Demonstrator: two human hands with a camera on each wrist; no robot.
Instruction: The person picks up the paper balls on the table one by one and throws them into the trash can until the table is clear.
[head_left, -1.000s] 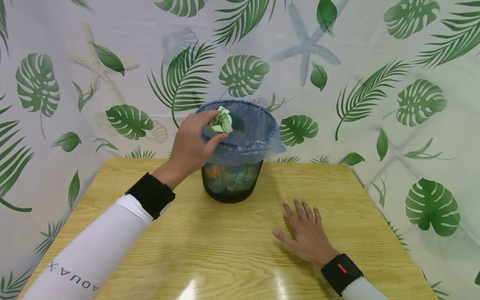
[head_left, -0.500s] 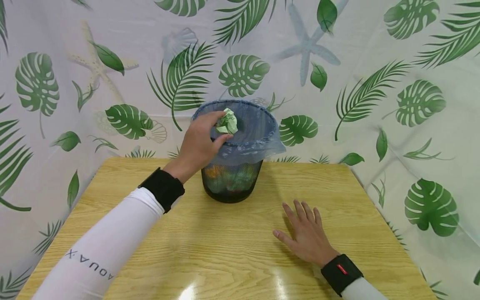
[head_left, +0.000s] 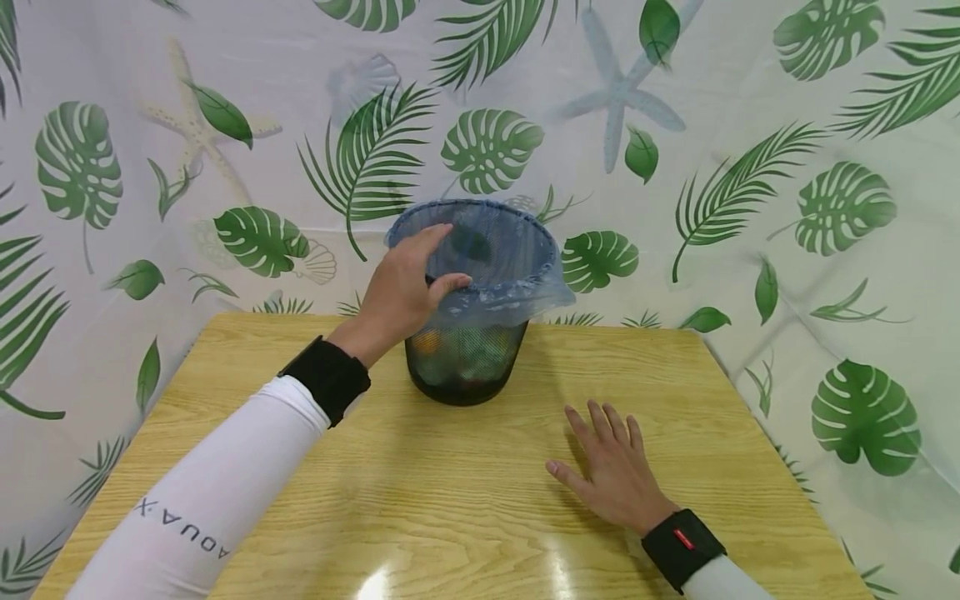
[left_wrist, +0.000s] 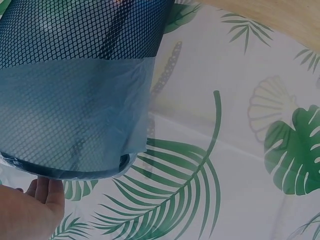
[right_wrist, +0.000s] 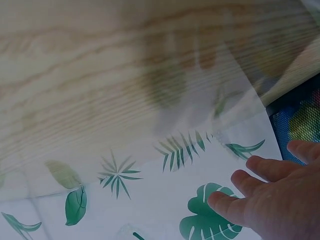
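Observation:
A black mesh wastebasket (head_left: 461, 379), lined with a translucent blue plastic bag (head_left: 495, 312), stands toward the back of the table. Over the left side of its mouth is my left hand (head_left: 397, 287), thumb and fingers spread apart with nothing between them. The left wrist view shows the same hand (left_wrist: 42, 210) at the bag-covered rim (left_wrist: 85, 175); whether it touches the rim I cannot tell. My right hand (head_left: 618, 475) lies palm down at the table's right with its fingers spread. In the right wrist view those fingers (right_wrist: 270, 170) are extended and hold nothing.
The wooden table (head_left: 450, 500) carries the wastebasket near its back edge. Orange and green contents (head_left: 468, 346) show dimly through the mesh. A leaf-patterned curtain (head_left: 750, 208) hangs close behind the table and along both sides.
The crumpled light green paper that my left hand pinched over the wastebasket has been let go and is out of sight. That hand moved slightly right, then its fingers parted. My right hand stayed still.

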